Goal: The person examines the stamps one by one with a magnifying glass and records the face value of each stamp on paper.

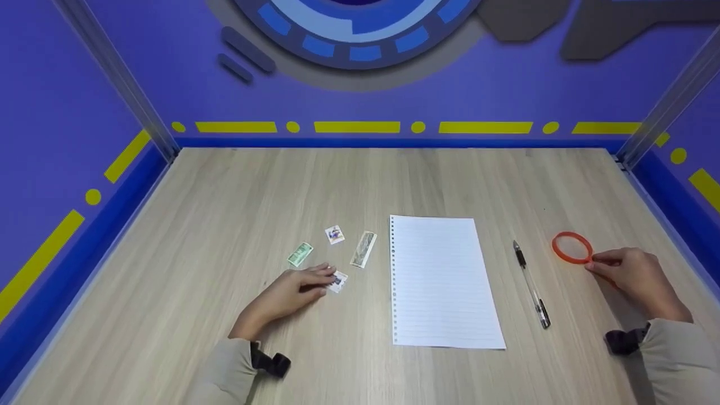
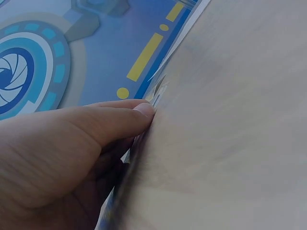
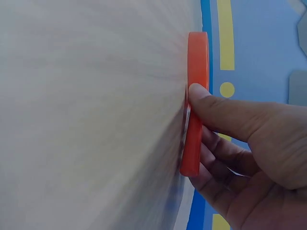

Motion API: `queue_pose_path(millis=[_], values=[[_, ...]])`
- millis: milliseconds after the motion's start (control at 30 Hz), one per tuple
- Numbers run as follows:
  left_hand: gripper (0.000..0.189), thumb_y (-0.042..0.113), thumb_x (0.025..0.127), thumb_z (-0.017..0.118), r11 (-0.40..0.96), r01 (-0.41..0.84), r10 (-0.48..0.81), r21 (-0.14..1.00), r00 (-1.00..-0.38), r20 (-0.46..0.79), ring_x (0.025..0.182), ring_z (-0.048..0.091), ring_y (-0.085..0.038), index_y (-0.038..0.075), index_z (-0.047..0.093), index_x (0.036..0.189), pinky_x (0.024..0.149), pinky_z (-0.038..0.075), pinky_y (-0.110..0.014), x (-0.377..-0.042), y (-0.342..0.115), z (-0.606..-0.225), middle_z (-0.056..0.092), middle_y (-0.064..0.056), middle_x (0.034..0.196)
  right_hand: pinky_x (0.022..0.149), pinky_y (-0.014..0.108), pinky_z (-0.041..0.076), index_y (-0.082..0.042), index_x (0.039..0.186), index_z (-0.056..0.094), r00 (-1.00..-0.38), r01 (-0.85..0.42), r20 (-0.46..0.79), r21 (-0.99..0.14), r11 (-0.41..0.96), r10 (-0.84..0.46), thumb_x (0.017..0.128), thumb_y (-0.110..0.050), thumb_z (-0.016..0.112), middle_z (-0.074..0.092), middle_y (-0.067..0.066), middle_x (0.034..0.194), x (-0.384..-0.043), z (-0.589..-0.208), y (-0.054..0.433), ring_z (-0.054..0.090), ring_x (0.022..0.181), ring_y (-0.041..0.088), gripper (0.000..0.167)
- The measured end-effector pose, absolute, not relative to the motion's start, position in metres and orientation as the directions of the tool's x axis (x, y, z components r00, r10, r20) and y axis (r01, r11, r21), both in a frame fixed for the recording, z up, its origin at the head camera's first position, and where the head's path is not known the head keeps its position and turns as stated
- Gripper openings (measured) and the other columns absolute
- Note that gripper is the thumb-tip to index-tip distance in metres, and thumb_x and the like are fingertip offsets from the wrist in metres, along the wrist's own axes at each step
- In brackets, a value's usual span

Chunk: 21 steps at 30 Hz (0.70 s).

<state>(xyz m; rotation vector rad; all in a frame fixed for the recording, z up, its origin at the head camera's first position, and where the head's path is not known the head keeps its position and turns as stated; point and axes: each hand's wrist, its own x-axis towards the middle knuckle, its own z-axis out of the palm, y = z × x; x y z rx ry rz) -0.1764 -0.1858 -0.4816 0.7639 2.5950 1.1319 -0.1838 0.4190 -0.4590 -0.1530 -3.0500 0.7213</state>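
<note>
On the table in the head view, my right hand (image 1: pixel 638 278) pinches the handle of an orange-red magnifying glass (image 1: pixel 592 259) between thumb and fingers. Seen edge-on in the right wrist view, the magnifying glass (image 3: pixel 197 62) is close to the tabletop, with the thumb against it. My left hand (image 1: pixel 292 292) lies with its fingertips on a small stamp (image 1: pixel 338 282), partly covering it. Around that hand lie a green stamp (image 1: pixel 301 254), a stamp with a colored figure (image 1: pixel 334 234) and a long narrow stamp (image 1: pixel 364 249). The left wrist view shows the left hand (image 2: pixel 72 148) low over the table.
A lined sheet of paper (image 1: pixel 441 281) with punched holes lies mid-table. Between it and the magnifying glass is a clear pen with a black cap (image 1: pixel 530 284). Blue-purple panels (image 1: pixel 360 101) border the wooden table (image 1: pixel 253 191) at the back and sides.
</note>
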Motion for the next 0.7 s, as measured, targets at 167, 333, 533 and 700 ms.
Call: queue_pose_path(millis=[167,333,533,700], values=[[0.033,0.011,0.093,0.061,0.573,0.372,0.533,0.73,-0.846,0.013,0.137,0.043,-0.024,0.01,0.064,0.126,0.112,0.035,-0.043,-0.1773,-0.1857,-0.4793,0.053,-0.003,0.141,0.053,0.015,0.043,0.014,0.097,0.068,-0.996,0.059,0.031,-0.453,0.89,0.082,0.081,-0.013,0.075,0.067,0.03,0.09,-0.1838,-0.4589,0.4154,0.06,0.075,0.032,0.032],[0.033,0.011,0.093,0.061,0.572,0.376,0.536,0.729,-0.844,0.015,0.137,0.042,-0.023,0.01,0.064,0.126,0.112,0.035,-0.043,-0.1788,-0.1854,-0.4783,0.053,-0.003,0.141,0.054,0.016,0.043,0.015,0.095,0.069,-0.996,0.052,0.046,-0.451,0.891,0.081,0.081,-0.009,0.074,0.066,0.031,0.09,-0.1854,-0.4595,0.4133,0.06,0.075,0.034,0.028],[0.033,0.01,0.092,0.062,0.571,0.382,0.536,0.727,-0.844,0.023,0.136,0.044,-0.023,0.009,0.065,0.125,0.113,0.035,-0.042,-0.1783,-0.1847,-0.4798,0.054,-0.004,0.14,0.057,0.021,0.043,0.013,0.094,0.069,-0.995,0.048,0.053,-0.442,0.896,0.08,0.082,-0.009,0.074,0.065,0.029,0.089,-0.1851,-0.4593,0.4128,0.058,0.076,0.034,0.026],[0.033,0.009,0.092,0.062,0.566,0.383,0.536,0.73,-0.844,0.027,0.136,0.044,-0.023,0.008,0.065,0.124,0.113,0.035,-0.042,-0.177,-0.1846,-0.4811,0.054,-0.005,0.139,0.058,0.021,0.043,0.012,0.093,0.07,-0.994,-0.012,0.105,-0.424,0.905,0.035,0.082,-0.009,0.073,0.065,0.028,0.089,-0.1836,-0.4601,0.4126,0.06,0.078,0.036,0.023]])
